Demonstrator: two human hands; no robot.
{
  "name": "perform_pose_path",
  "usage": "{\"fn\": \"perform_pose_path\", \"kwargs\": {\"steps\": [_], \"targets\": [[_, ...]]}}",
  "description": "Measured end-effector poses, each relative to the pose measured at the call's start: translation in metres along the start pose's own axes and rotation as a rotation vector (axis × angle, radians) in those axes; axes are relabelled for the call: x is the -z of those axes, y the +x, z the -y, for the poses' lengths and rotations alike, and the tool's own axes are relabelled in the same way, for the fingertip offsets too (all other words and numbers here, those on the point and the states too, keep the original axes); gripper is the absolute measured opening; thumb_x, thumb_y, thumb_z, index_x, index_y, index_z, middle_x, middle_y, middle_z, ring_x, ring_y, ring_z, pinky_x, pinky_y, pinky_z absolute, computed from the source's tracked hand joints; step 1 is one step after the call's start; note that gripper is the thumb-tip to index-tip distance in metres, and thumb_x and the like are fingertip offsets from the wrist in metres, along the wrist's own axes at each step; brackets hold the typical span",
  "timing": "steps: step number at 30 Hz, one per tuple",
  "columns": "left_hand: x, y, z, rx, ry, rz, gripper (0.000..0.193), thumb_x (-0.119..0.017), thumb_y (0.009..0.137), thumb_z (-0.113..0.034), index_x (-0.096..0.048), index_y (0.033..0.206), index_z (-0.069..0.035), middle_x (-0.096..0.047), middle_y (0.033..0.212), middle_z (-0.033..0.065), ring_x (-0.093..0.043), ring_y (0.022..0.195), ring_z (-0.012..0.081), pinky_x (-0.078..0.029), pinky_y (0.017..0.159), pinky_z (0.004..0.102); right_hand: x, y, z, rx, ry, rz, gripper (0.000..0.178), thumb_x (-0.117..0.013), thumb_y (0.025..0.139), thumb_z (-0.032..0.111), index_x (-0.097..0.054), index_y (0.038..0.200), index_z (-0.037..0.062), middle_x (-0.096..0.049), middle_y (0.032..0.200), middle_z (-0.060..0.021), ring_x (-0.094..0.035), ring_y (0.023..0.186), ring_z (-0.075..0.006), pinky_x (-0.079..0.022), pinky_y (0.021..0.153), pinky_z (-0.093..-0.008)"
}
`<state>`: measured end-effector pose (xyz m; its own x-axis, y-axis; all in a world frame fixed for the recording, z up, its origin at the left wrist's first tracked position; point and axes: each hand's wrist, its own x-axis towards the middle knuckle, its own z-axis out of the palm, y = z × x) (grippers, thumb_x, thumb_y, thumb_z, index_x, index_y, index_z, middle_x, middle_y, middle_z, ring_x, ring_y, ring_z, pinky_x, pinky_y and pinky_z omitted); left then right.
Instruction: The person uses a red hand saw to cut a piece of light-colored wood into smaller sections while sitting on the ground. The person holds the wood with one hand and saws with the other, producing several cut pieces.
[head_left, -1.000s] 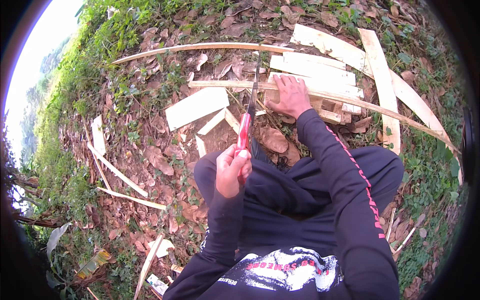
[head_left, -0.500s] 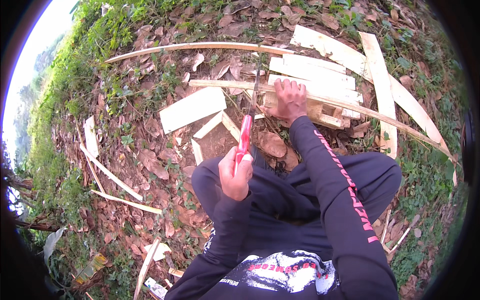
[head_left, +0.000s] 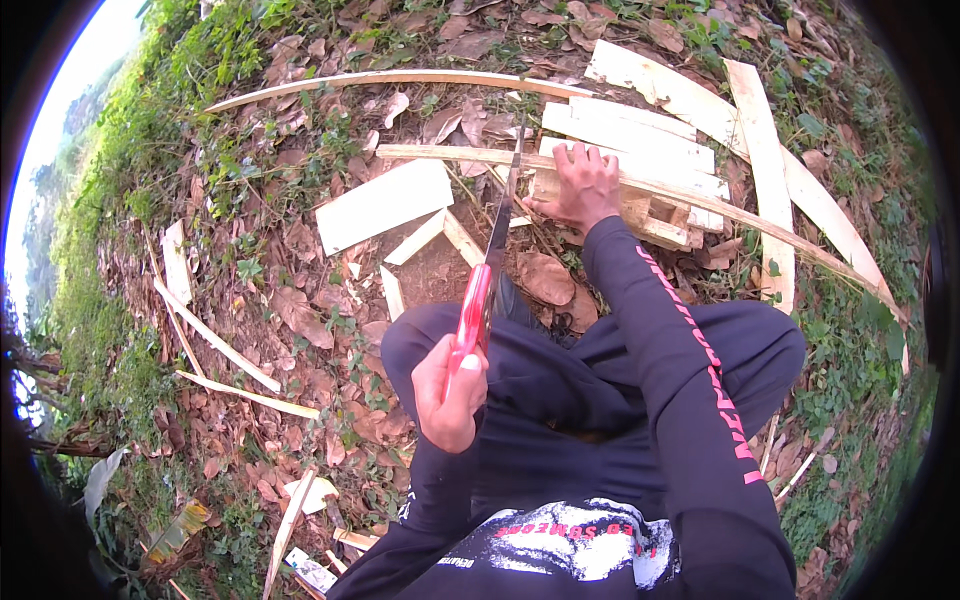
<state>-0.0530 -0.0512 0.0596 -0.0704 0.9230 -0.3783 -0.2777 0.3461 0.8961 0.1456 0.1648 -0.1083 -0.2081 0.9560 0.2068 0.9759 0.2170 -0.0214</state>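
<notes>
Board (head_left: 385, 205): flat, pale wooden rectangle on dry leaves (head_left: 302, 312).
Strip (head_left: 720, 211): long, thin, pale wood, crossing stacked blocks (head_left: 662, 231).
Left hand (head_left: 450, 400): closed around a saw (head_left: 496, 240) by its glossy red handle (head_left: 474, 310).
Blade (head_left: 503, 215): slim, dark metal, across the strip.
Right hand (head_left: 586, 190): half open, fingers bent over the strip.

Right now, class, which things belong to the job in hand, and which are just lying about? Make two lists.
Job in hand:
red-handled handsaw, in the left hand
long wooden strip, under the right hand
stacked boards beneath it

Lying about, apparently:
rectangular board at left
narrow strip at the top
dry leaves
</notes>
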Motion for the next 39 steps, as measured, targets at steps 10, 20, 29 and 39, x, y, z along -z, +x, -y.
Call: {"fn": "perform_pose_path", "kwargs": {"steps": [10, 20, 29, 39], "targets": [[0.003, 0.008, 0.024, -0.115, 0.06, 0.051, 0.021, -0.051, 0.096, -0.017, -0.052, 0.087, 0.001, -0.038, 0.054, -0.0048, -0.028, 0.043, 0.0023, -0.022, 0.041, 0.0203, -0.016, -0.012, -0.015, 0.029, 0.019, -0.078, 0.093, -0.073, 0.063, 0.077, -0.058, 0.117, 0.0034, -0.062, 0.101, -0.0127, -0.062, 0.089, -0.0258, -0.046, 0.08, -0.0437], [-0.024, 0.068, 0.031, -0.087, 0.029, 0.034, 0.014, -0.047, 0.095, -0.012, -0.05, 0.086, -0.002, -0.038, 0.057, -0.0044, -0.029, 0.046, 0.002, -0.023, 0.042, 0.0199, -0.007, -0.012, -0.013, -0.002, 0.021, -0.006, 0.092, -0.078, 0.062, 0.072, -0.057, 0.121, 0.0049, -0.062, 0.102, -0.013, -0.063, 0.093, -0.0269, -0.049, 0.082, -0.0466], [0.008, -0.036, 0.012, -0.071, 0.09, 0.023, 0.021, -0.05, 0.095, -0.018, -0.05, 0.086, 0.001, -0.037, 0.053, -0.0048, -0.027, 0.043, 0.002, -0.021, 0.041, 0.0203, 0.006, -0.02, -0.01, 0.012, 0.006, -0.016, 0.091, -0.073, 0.065, 0.076, -0.059, 0.122, 0.0058, -0.062, 0.1, -0.0109, -0.062, 0.091, -0.0248, -0.049, 0.08, -0.0444], [-0.022, 0.073, 0.042, -0.149, 0.078, 0.054, 0.015, -0.052, 0.096, -0.013, -0.05, 0.086, -0.003, -0.04, 0.06, -0.0053, -0.033, 0.047, 0.0018, -0.024, 0.043, 0.02, -0.004, -0.017, -0.008, 0.073, 0.066, -0.113, 0.092, -0.078, 0.061, 0.072, -0.058, 0.119, 0.0035, -0.06, 0.098, -0.0114, -0.061, 0.085, -0.0268, -0.048, 0.078, -0.0441]]}}
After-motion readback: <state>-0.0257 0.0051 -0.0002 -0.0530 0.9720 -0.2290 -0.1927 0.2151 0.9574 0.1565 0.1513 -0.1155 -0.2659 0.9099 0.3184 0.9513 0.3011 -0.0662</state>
